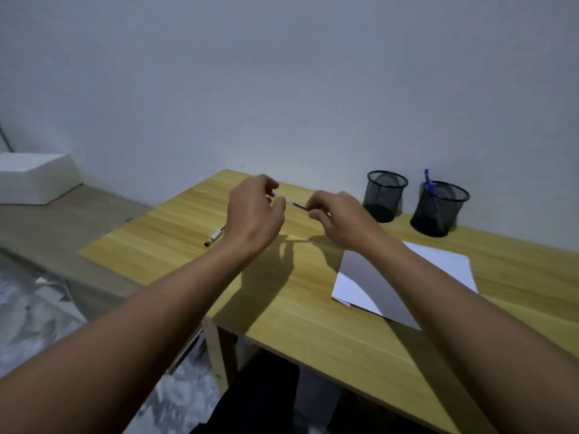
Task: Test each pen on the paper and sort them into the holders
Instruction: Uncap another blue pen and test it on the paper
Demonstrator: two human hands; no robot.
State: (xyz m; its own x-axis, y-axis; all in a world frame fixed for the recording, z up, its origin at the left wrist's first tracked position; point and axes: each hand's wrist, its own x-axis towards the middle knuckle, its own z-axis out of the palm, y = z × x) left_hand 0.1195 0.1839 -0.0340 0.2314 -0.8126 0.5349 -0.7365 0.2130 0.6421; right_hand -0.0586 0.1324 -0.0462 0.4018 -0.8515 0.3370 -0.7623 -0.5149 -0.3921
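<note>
As hands [255, 211] [336, 217] pinch a pen [299, 205] — mesh holders [385, 195] [438, 211] stand.

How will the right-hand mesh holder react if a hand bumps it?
The right mesh holder looks like thin open mesh, so probably light; it would likely slide on the smooth wooden table. Only one blue pen shows in it, leaning on the rim, so little ballast: a knock near the top might tip it.
</note>
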